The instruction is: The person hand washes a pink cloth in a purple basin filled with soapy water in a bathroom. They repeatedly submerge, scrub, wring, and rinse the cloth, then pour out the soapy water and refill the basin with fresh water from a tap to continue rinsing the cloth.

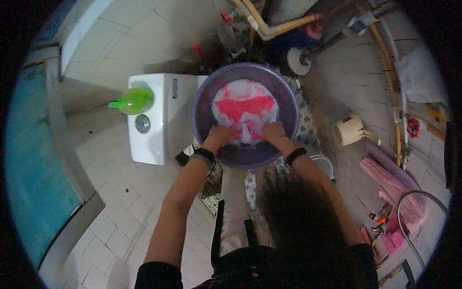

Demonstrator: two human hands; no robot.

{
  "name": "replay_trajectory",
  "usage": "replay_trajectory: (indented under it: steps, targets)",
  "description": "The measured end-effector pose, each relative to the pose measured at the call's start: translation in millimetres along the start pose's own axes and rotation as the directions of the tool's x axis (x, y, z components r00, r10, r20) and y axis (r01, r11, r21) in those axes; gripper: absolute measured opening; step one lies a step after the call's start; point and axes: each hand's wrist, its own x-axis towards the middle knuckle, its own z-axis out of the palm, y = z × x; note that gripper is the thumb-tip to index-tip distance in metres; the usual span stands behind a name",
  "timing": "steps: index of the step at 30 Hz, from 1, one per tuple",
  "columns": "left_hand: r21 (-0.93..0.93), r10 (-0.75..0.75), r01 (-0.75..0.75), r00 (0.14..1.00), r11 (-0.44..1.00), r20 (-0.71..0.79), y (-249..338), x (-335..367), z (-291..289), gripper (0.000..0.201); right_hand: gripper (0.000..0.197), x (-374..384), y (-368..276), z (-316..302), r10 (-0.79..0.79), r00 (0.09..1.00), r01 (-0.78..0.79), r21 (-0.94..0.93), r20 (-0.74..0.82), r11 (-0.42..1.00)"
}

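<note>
A large purple basin (pixel 198 113) stands in front of me with white suds (pixel 234 88) inside. Bright pink-red cloth (pixel 245 109) lies wet and bunched among the foam, and part of it is covered by suds. My left hand (pixel 220 135) is closed on the cloth's near left part. On the near right, my right hand (pixel 275 132) grips the same cloth. Both fists are inside the basin, and their fingertips are partly hidden by cloth and foam. Dark bands circle both wrists.
Left of the basin, a white appliance (pixel 149 149) with a round dial carries a green bottle (pixel 136 100). Yellowish pipes (pixel 269 32) run behind. To the right are a cream mug-like container (pixel 349 130), a pale bucket (pixel 323 166), pink towels (pixel 394 176) and a grey hose (pixel 400 212).
</note>
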Motion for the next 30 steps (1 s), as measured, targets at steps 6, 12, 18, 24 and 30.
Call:
replay_trajectory:
  steps: [6,12,18,24,30]
  targets:
    - [-0.058,0.095,-0.121,0.936,0.991,-0.34,12,-141,-161,0.019,0.018,-145,27,-199,0.049,0.903,-0.05,0.008,-0.428,0.999]
    - [-0.028,0.143,-0.247,0.647,0.969,-0.749,100,-287,-311,0.032,0.016,-284,-17,-396,-0.116,0.508,0.2,-0.013,-0.853,0.98]
    - [0.089,0.234,-0.323,0.445,0.942,-0.865,170,-394,-404,0.007,0.016,-380,-49,-498,-0.184,0.229,0.255,-0.123,-0.956,0.959]
    - [0.196,0.257,-0.263,0.221,0.945,-0.941,208,-441,-431,0.011,0.018,-422,-67,-536,-0.154,0.189,0.353,-0.079,-0.97,0.932]
    - [0.179,0.281,-0.316,0.315,0.932,-0.906,198,-422,-423,0.011,0.017,-408,-61,-527,-0.112,0.321,0.414,0.033,-0.94,0.91]
